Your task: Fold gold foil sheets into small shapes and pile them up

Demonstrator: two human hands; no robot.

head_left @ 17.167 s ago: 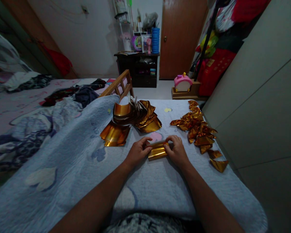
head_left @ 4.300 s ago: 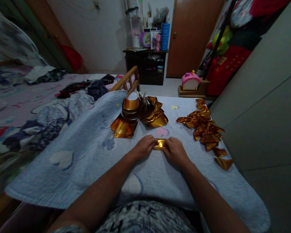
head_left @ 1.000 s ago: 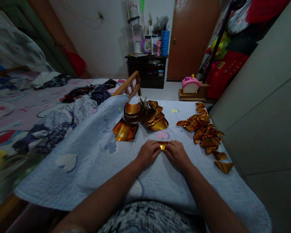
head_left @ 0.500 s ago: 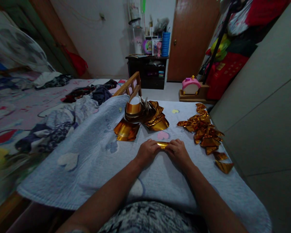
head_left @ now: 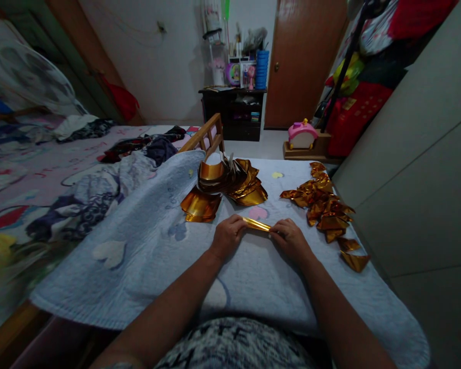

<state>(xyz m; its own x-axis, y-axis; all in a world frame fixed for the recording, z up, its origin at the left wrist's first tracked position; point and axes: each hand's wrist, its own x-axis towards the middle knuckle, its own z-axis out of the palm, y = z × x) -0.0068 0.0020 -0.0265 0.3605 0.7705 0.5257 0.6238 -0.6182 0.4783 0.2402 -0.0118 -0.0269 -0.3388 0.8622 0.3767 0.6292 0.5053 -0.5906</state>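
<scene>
A narrow strip of folded gold foil paper [head_left: 256, 224] stretches between my two hands, just above the blue cloth. My left hand [head_left: 229, 234] is closed on its left end, and my right hand [head_left: 290, 239] pinches the right end. Beyond my hands lies a fanned pile of gold foil sheets [head_left: 249, 192], with some flat ones [head_left: 202, 204] at its left. Several folded gold foil pieces [head_left: 326, 207] lie in a heap to the right of my right hand.
A light blue quilted cloth [head_left: 157, 277] with hearts covers the surface before me. Left is a bed [head_left: 80, 146] with clothes; a wooden rail [head_left: 211, 130] rises behind the foil. A cabinet [head_left: 232, 115] and a pink toy case [head_left: 302, 135] stand farther back.
My hands have moved apart, showing more of the foil between them. The strip now looks longer and narrower and slants down to the right. The foil piles have stayed put.
</scene>
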